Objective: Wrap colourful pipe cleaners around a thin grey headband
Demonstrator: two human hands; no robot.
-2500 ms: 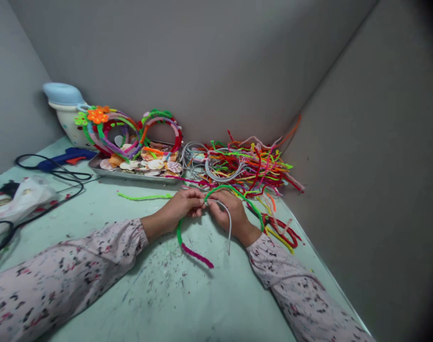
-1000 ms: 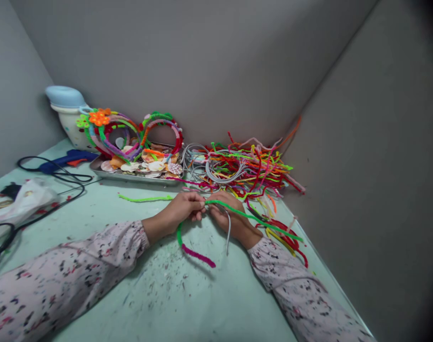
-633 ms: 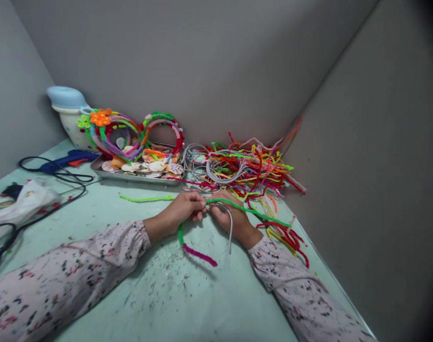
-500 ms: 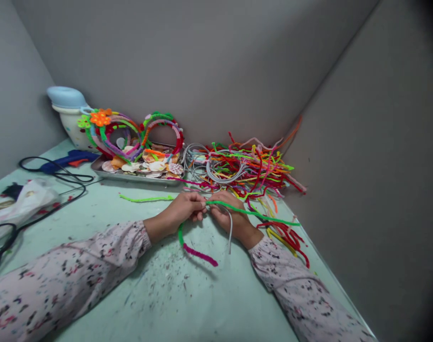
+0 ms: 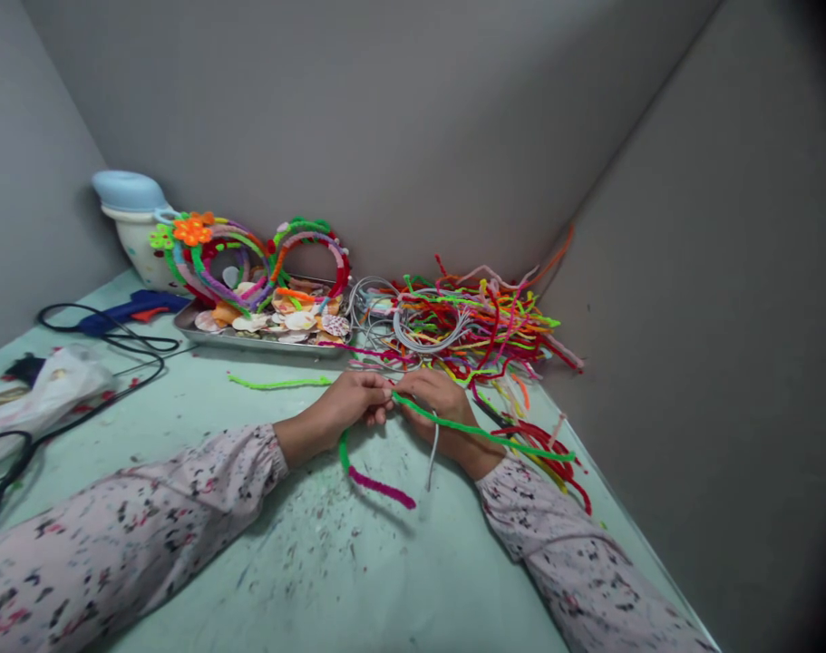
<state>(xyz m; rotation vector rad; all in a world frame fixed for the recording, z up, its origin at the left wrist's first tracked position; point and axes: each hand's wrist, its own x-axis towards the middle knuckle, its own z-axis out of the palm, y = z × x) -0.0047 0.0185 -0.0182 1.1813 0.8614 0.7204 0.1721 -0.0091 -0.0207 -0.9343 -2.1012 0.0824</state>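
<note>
My left hand (image 5: 356, 399) is closed in a pinch on a wire wrapped in pipe cleaner. Below it the wrapped end (image 5: 382, 488) curves down, green above and magenta at the tip. My right hand (image 5: 436, 408) is closed close beside it, its fingertips near the left ones; the bare grey wire end (image 5: 432, 458) hangs below its fingers. From the meeting point a long green pipe cleaner (image 5: 484, 431) runs right, across the back of my right hand. The exact grip of the fingertips is partly hidden. A light green pipe cleaner (image 5: 276, 384) lies left of my left hand.
Behind stand a metal tray (image 5: 269, 345) of shells, headbands (image 5: 232, 254) covered in pipe cleaner, and a heap of coloured pipe cleaners (image 5: 494, 317) with coiled wire (image 5: 419, 346). At left are a blue glue gun (image 5: 131, 310), black cable (image 5: 123, 392), plastic bag (image 5: 65, 385) and lidded container (image 5: 140, 240).
The free length of green pipe cleaner has swung lower over my right hand. The grey wire end has shifted slightly left and down. Both hands stay almost in place.
</note>
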